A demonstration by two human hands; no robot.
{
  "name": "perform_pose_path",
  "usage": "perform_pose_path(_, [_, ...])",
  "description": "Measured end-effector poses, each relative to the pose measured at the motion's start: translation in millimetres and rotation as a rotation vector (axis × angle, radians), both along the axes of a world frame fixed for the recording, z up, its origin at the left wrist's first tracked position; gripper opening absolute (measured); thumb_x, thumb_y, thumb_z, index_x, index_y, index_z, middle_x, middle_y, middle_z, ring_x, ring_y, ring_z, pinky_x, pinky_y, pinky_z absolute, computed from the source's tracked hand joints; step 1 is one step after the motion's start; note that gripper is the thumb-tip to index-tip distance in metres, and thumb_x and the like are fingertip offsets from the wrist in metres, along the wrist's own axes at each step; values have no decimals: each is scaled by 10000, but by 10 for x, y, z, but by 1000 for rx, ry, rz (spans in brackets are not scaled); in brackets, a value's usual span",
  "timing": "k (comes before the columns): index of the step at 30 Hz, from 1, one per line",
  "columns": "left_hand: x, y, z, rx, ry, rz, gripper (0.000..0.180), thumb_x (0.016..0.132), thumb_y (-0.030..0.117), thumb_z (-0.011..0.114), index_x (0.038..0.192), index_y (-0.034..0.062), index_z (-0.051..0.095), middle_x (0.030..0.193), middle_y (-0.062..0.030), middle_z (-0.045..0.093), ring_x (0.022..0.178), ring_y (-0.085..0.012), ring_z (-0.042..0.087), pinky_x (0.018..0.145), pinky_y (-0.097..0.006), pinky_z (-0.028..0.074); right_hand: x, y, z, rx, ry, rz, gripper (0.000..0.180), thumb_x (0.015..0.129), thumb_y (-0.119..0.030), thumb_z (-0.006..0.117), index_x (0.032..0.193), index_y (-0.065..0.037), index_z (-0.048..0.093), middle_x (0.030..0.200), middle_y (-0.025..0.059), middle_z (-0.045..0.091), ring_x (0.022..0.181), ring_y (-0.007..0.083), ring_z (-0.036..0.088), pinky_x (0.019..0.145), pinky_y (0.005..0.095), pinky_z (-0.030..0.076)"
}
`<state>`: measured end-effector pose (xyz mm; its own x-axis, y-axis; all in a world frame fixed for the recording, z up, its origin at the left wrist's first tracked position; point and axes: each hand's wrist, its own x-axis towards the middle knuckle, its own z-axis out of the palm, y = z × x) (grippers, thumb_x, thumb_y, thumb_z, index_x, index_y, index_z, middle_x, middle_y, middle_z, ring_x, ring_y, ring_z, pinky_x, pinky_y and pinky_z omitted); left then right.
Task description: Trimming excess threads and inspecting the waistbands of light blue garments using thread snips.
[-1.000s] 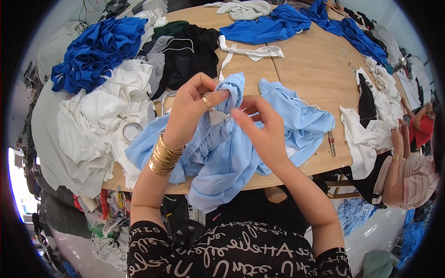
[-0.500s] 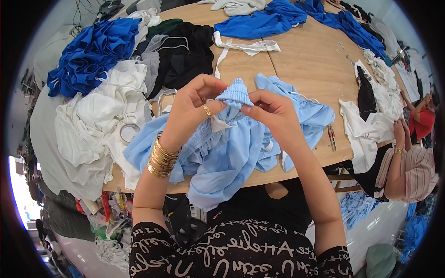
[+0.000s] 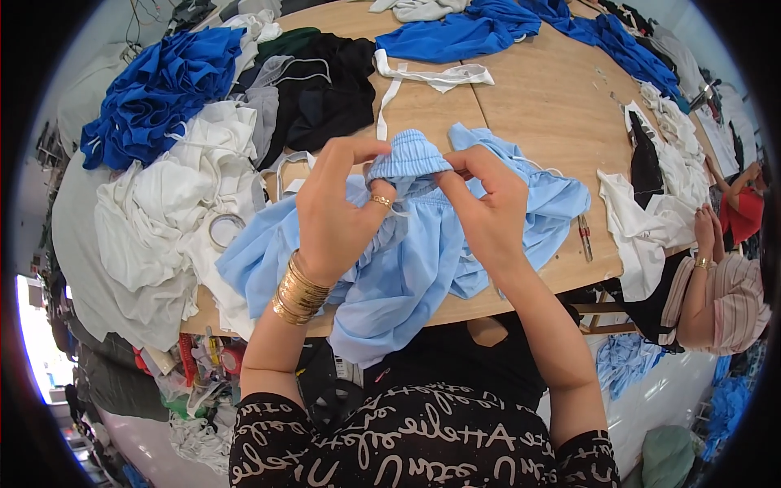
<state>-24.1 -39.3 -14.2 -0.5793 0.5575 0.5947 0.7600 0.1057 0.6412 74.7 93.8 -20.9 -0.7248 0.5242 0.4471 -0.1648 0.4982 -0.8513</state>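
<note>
A light blue garment [image 3: 399,301] with a gathered elastic edge lies over the table's near side and hangs past it. Its ribbed elastic band [image 3: 417,154] is raised between my two hands. My left hand [image 3: 342,203], with gold bangles and a ring, is closed on the band's left end, the thumb partly inside the fabric. On the right end, my right hand [image 3: 484,195] pinches the band between thumb and fingers. A thin pale thread end shows below my left thumb. More of the light blue cloth [image 3: 553,199] spreads out to the right.
White cloth [image 3: 146,220] with a tape roll [image 3: 225,231] lies left, below a royal blue pile [image 3: 163,89] and black cloth [image 3: 342,89]. White strips [image 3: 435,79] lie ahead. Small snips [image 3: 585,237] rest at right. Another person [image 3: 716,293] stands beyond white pieces [image 3: 639,220].
The elastic band has been spread wider and turned so more of its ribbed face shows. My hands have moved slightly apart, and my left wrist has turned.
</note>
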Motion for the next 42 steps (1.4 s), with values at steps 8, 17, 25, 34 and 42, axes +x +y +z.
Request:
perform_pose_path(8, [-169,-44,-8,-40,-330,-204,183,732,-4,525,888,1,619,819,-63,640,754,-124,596,685,-211,445,-96,28,32,113,14,-72,99,715,-5,597,808,7,626,743,39,617,697,112,564,648,231,437])
perform_pose_path(17, [-164,51,16,25,-711,-530,146,800,67,532,889,-32,592,785,-13,592,739,-60,523,701,-210,441,-159,112,68,-55,-95,60,143,720,-49,573,836,13,627,717,85,642,662,160,622,617,258,479])
perform_pose_path(25, [-192,53,125,-145,-752,-417,265,792,241,661,874,-4,601,781,-11,601,733,-78,522,683,-234,433,-104,116,33,-42,-32,52,124,752,-20,582,858,0,643,763,41,636,690,92,589,639,213,459])
perform_pose_path(34, [-204,-4,24,-140,-407,-400,182,748,136,681,853,2,615,793,-11,617,722,-66,523,674,-216,429,-83,120,60,-195,-99,110,156,738,-21,604,892,-5,621,740,53,639,680,115,603,623,232,472])
perform_pose_path(42, [-192,-69,16,-53,-621,-350,164,791,96,636,897,-25,609,847,-48,637,791,-83,579,718,-213,457,-29,42,-24,-207,69,53,106,759,-53,647,847,-14,602,785,39,615,691,104,585,629,228,464])
